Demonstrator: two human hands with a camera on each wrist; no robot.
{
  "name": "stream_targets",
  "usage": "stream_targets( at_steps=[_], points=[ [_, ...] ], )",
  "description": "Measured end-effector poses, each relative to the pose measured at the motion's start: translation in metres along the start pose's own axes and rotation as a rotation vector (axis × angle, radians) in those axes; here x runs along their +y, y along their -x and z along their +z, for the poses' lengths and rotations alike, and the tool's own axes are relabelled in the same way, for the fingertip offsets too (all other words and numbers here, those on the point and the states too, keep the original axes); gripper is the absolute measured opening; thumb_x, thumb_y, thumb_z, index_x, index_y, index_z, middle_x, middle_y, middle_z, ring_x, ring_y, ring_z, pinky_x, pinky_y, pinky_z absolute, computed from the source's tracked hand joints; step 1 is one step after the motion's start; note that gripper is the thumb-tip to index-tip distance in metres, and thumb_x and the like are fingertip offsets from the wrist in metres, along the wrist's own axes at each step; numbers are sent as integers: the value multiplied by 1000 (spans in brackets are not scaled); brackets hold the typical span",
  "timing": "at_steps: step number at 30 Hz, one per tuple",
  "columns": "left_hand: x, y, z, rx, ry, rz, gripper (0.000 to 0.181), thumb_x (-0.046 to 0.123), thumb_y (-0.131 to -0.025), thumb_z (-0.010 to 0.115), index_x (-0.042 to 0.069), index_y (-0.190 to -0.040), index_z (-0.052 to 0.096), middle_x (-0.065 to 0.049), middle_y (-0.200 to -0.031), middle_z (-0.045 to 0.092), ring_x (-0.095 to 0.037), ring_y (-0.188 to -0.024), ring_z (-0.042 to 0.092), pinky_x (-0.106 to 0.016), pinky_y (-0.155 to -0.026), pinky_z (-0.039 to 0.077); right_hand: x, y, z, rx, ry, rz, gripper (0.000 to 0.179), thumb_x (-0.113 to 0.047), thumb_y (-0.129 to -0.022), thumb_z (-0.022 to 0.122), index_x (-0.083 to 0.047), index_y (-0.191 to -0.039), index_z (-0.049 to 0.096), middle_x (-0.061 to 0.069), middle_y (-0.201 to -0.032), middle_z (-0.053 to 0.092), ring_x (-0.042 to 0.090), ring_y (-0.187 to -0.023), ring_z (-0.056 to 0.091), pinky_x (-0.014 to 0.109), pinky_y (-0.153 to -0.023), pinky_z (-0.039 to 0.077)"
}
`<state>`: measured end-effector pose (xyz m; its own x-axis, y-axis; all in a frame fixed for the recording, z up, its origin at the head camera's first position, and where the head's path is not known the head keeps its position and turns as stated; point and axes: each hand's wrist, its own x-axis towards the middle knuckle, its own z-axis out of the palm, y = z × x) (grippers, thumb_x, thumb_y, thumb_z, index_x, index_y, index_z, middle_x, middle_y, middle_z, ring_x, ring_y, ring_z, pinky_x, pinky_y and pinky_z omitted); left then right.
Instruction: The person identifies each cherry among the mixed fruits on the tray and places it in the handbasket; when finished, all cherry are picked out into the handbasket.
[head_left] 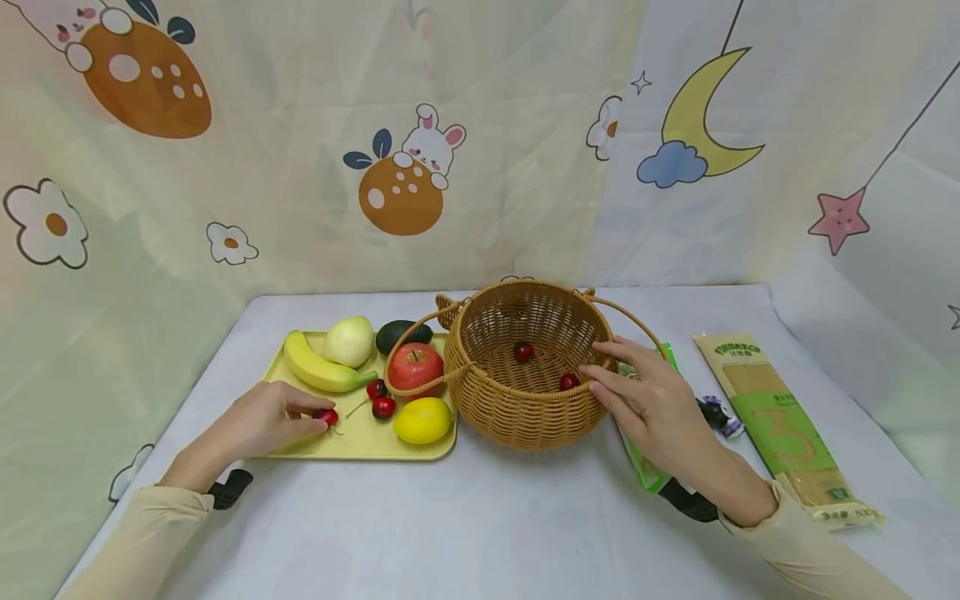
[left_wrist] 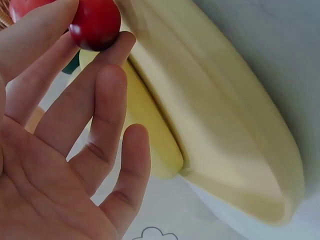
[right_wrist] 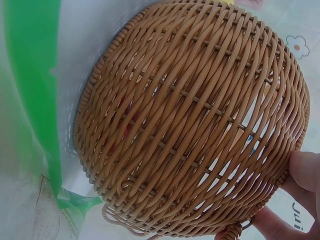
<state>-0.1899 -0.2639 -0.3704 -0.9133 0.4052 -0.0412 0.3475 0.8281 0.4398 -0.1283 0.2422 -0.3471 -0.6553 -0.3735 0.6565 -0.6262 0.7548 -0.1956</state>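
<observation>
While the left hand point(head_left: 266, 421) pinches a red cherry point(head_left: 326, 416) between thumb and fingertips at eight o'clock on the yellow tray point(head_left: 352, 444), two loose cherries point(head_left: 384, 407) lie near the tray's middle. At three o'clock from them, a wicker basket point(head_left: 525, 421) contains a pair of cherries point(head_left: 523, 352). The right hand point(head_left: 663, 408), partly closed, grips the basket's rim around four o'clock.

The basket point(head_left: 531, 422), two cherries point(head_left: 523, 352) in it, stands between the tray point(head_left: 348, 444) at left and a packet point(head_left: 787, 429) at right.
</observation>
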Motion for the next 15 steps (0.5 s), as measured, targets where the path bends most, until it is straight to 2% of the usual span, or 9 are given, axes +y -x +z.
stream_targets(
  at_steps=[6,11,15],
  points=[
    [-4,9,-11,-4,18,4,33,29,-86,82,19,-118,80,4,-105,80,-3,-75,56,-23,-60,43,0,0,-1,0,-3,5,31,-4,-89,76,-12,-119,78,17,-136,64,38,-131,56,53,-94,49],
    [-2,17,-32,9,28,21,34,28,-86,83,16,-118,79,5,-102,80,0,-74,55,-23,-57,42,-1,0,-1,-6,-5,6,31,-5,-90,75,-13,-120,78,17,-137,64,38,-131,56,54,-95,49],
    [6,18,-48,21,32,28,34,28,-86,83,16,-117,80,8,-97,81,1,-71,55,-23,-55,39,-1,0,-1,-9,0,10,31,-5,-90,75,-13,-120,78,16,-137,64,38,-132,55,56,-96,49]
  ],
)
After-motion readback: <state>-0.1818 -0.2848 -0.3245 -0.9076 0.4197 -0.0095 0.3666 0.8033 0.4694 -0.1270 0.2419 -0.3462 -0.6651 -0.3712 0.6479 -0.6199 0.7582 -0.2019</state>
